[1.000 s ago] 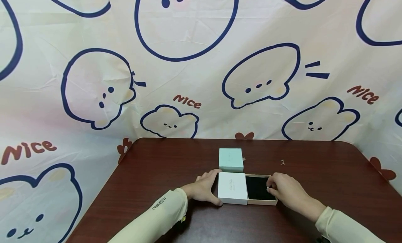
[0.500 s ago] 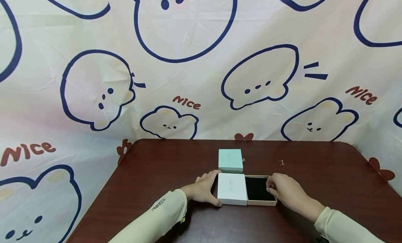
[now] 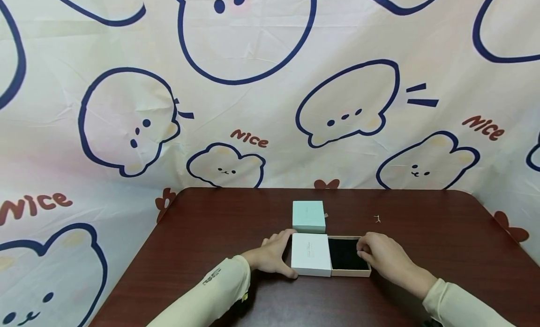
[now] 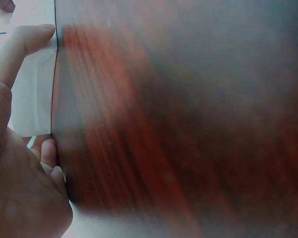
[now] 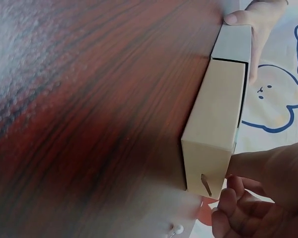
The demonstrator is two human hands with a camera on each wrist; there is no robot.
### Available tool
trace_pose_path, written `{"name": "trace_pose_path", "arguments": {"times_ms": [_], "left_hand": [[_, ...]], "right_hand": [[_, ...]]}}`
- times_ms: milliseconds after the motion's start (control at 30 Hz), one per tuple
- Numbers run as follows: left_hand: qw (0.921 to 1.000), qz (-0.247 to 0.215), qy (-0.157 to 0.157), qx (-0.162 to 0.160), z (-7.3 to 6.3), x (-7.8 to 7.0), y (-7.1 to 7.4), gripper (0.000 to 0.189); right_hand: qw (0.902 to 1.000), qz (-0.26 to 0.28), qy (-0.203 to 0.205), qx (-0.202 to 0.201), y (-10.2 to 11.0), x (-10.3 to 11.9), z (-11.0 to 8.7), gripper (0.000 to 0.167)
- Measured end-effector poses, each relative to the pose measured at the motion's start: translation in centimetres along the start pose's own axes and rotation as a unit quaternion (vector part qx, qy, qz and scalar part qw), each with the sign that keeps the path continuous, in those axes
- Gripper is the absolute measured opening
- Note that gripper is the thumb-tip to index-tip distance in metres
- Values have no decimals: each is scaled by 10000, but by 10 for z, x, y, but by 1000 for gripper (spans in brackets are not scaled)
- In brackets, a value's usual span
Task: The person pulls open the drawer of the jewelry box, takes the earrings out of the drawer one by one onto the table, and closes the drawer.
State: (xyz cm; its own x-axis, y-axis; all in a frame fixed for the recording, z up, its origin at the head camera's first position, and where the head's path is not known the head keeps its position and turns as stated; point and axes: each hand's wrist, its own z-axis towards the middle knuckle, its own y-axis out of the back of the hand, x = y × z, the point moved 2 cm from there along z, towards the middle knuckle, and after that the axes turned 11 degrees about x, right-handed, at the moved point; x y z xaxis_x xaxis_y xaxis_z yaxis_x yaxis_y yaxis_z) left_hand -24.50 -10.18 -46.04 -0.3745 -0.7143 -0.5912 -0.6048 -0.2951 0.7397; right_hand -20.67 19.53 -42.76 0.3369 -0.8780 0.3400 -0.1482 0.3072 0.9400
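My left hand [image 3: 274, 254] grips the left end of a white box sleeve [image 3: 311, 254], thumb on its near side and fingers round the far side. A pale drawer [image 3: 351, 273] lined with a black pad [image 3: 347, 253] sticks out of the sleeve to the right. At the drawer's right end, my right hand [image 3: 384, 254] has thumb and forefinger pinched together over the pad. Their tips are hidden in the right wrist view behind the drawer's end wall [image 5: 206, 168], which has a small slot. What they pinch is mostly hidden; a small white speck showed there earlier.
A closed mint-green box [image 3: 309, 216] with a small tab on its right side stands behind the white sleeve. On the brown table [image 3: 236, 214], farther back to the right, lies a small earring-like piece [image 3: 377, 219], white-tipped in the right wrist view. A printed cloth [image 3: 270, 106] hangs behind.
Both hands and the boxes stay almost in place. The white speck at the right fingertips no longer shows. The head view has shifted very slightly.
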Motion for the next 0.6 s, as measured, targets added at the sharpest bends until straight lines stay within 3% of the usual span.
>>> {"name": "trace_pose_path", "arguments": {"times_ms": [600], "left_hand": [[10000,-6,-9,-2,0,1,0,109]], "right_hand": [[9996,-59,70,-262,5,-1,-1,12]]}}
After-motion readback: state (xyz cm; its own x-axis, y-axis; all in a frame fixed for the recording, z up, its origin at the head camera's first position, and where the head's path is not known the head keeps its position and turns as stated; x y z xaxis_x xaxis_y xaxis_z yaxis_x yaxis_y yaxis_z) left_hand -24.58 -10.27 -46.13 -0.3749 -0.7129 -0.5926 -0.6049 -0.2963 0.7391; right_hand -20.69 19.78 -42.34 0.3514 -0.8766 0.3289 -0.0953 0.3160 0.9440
